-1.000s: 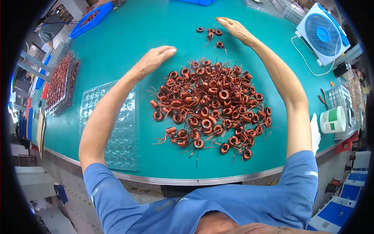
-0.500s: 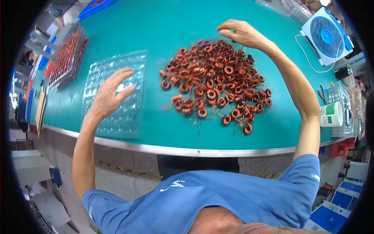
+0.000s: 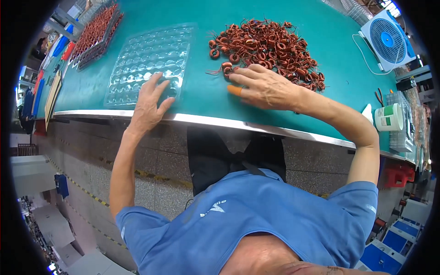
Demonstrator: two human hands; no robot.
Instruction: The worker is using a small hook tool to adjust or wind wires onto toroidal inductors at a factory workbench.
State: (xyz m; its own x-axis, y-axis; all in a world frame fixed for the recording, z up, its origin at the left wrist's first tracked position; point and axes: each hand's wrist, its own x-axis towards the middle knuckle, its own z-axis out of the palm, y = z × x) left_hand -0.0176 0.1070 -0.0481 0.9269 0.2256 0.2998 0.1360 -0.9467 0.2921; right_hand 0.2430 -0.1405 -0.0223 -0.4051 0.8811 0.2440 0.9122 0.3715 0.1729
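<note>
Many copper-red, wire-wound rings (image 3: 274, 45) are heaped on a green tabletop (image 3: 199, 94); their near edge is reached by the right hand (image 3: 268, 89), whose grip cannot be told. Over a clear plastic pocketed tray (image 3: 149, 55), the left hand (image 3: 149, 103) is held, fingers apart, nothing seen gripped. Ring gathering seems in hand; fingertip closure without neighbouring rings being dragged is probably called for.

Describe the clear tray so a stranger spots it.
On the green table, find the coil pile; left of it, by the left hand, lies the clear tray. Its rows of round pockets hold no coils, unlike the filled trays farther left.
</note>
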